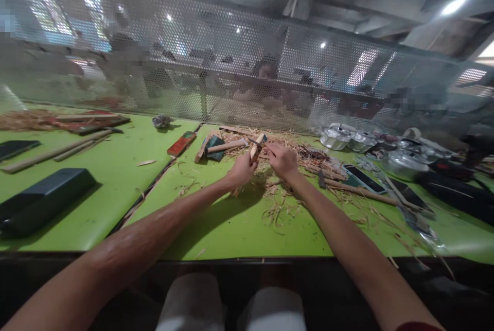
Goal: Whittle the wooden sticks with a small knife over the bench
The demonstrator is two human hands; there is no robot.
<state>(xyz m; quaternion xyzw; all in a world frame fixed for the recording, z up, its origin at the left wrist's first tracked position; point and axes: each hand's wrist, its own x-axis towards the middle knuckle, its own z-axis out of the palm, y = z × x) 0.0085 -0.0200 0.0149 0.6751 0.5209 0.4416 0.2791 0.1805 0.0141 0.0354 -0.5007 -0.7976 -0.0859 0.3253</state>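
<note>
My left hand [242, 170] is closed round a pale piece of wood [256, 149], which tilts up above the green table. In my right hand [284, 159] is a knife [253, 141]; its dark, thin blade points left and crosses the wood. Most of its handle is hidden by the fingers. Both hands are close together over a heap of wood shavings [309, 144]. Just left of them lies a light wooden stick [227, 145] on a dark green cloth [215, 155].
A red box [181, 144] and a dark green case [46, 199] lie on the left. To the right are a hammer [357, 191], a phone [364, 178] and several metal pots [406, 164]. A perforated metal screen [239, 68] stands behind the table, with people beyond.
</note>
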